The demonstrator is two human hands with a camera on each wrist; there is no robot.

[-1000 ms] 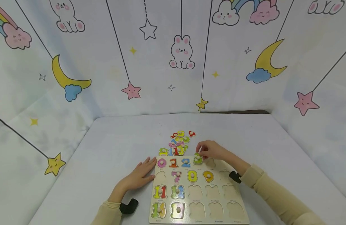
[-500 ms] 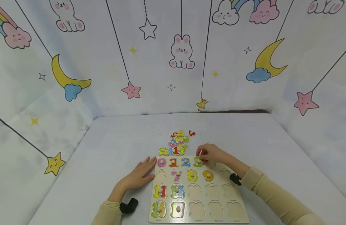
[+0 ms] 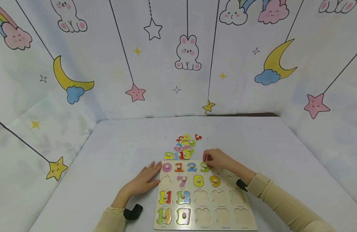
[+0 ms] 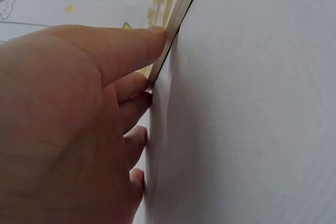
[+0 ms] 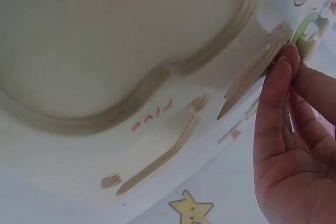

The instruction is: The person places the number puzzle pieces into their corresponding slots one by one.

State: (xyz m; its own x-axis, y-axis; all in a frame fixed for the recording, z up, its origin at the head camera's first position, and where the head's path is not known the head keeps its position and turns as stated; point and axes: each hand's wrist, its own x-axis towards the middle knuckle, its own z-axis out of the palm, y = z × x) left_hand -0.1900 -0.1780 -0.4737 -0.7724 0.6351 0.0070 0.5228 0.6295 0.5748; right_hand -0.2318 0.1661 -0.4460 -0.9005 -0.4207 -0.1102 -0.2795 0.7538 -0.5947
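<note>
A wooden number puzzle board (image 3: 193,190) lies on the white table. My right hand (image 3: 217,158) is at its top row, thumb and fingertips together on the edge of the green number 3 puzzle piece (image 3: 205,167). That piece sits in its slot, and in the right wrist view its green rim (image 5: 302,30) shows right at the fingertips. Part of the slot beside it is hidden by the hand. My left hand (image 3: 143,179) lies with extended fingers against the board's left edge; the left wrist view shows the thumb (image 4: 136,45) touching the board's side (image 4: 181,9).
Behind the board lies a loose heap of number pieces (image 3: 185,148), with a red 4 (image 3: 198,137) to its right. Pieces such as the 8 (image 3: 198,181) and 17 (image 3: 183,216) fill some slots; several others are bare. A patterned cloth wall (image 3: 167,64) stands behind.
My right hand has lowered the green 3 from a tilted position above its slot down into it. Over the last half second the hand has barely moved. The left hand stays put.
</note>
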